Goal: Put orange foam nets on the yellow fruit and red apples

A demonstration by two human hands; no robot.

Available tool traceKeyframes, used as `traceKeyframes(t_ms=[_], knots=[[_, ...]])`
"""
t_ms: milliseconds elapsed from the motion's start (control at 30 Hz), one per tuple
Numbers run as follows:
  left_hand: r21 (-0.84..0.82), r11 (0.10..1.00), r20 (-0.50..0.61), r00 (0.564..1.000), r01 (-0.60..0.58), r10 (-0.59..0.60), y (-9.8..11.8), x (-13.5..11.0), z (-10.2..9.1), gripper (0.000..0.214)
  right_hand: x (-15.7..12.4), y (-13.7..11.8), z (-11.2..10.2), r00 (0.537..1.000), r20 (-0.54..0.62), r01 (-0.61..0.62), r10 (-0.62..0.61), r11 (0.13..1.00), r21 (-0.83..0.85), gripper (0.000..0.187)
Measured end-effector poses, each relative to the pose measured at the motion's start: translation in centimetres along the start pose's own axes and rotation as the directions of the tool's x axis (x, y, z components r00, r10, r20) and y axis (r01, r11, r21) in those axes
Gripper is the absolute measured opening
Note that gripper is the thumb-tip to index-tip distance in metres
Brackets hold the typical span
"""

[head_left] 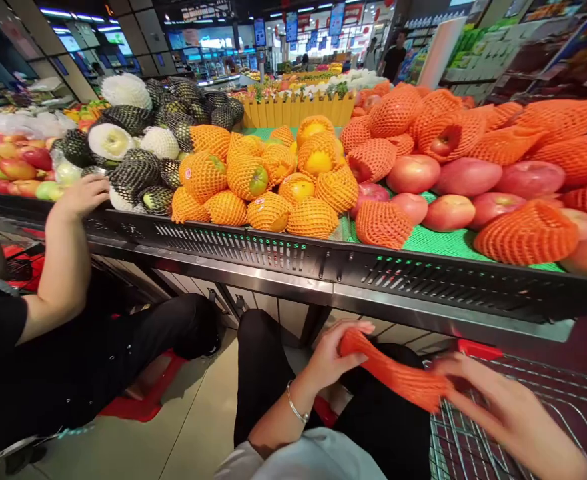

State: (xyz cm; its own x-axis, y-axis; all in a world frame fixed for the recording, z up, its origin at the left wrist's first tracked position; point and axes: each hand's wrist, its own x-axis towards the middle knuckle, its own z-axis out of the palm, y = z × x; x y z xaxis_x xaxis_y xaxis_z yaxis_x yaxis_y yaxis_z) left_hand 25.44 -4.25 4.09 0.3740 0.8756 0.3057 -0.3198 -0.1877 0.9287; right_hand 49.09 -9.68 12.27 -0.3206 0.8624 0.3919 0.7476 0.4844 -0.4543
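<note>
Above my lap, a red-orange foam fruit net [398,373] is stretched between my two hands; it looks flat, and no fruit shows inside it. My left hand [331,357], with a silver bangle at the wrist, grips the net's left end between thumb and fingers. At the other end, my right hand [503,400] is somewhat blurred, its fingers closed on the net's edge. Beyond my hands, bare red apples [413,173] and apples in the same kind of net [526,232] lie on a green mesh liner [438,239].
A black crate edge [293,250] runs along the display. Oranges in orange nets [268,212] fill its middle. At left, a co-worker's hand [83,193] touches fruit in black nets [136,172]. A wire cart [563,393] stands at my right, a red stool [148,397] at left.
</note>
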Motion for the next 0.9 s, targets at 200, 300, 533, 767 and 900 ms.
traceKeyframes(t_ms=[200,300,533,767,900], knots=[[0.064,0.998,-0.467,0.883,-0.02,0.048,-2.0,0.1,0.5,0.047,2.2,-0.3,4.3,0.995,0.075,-0.08,0.07,0.987,0.142,0.02],[0.169,0.983,-0.467,0.873,-0.066,0.139,-2.5,0.4,0.6,0.032,2.2,-0.2,5.7,0.982,0.099,-0.177,0.162,0.969,0.171,0.02],[0.539,0.842,-0.411,0.86,-0.038,0.302,-2.5,-0.2,0.5,0.02,1.8,2.9,6.5,0.943,-0.176,-0.281,0.282,0.959,0.028,0.019],[0.386,0.922,-0.038,0.998,-0.03,0.049,-3.4,-1.1,-0.1,0.024,1.9,4.3,6.8,0.893,-0.307,-0.297,0.331,0.943,0.153,0.013],[0.252,0.962,0.168,0.974,0.105,-0.151,-3.5,-1.1,-1.3,0.047,2.2,4.2,6.6,0.949,-0.255,-0.107,0.186,0.95,0.293,0.006]])
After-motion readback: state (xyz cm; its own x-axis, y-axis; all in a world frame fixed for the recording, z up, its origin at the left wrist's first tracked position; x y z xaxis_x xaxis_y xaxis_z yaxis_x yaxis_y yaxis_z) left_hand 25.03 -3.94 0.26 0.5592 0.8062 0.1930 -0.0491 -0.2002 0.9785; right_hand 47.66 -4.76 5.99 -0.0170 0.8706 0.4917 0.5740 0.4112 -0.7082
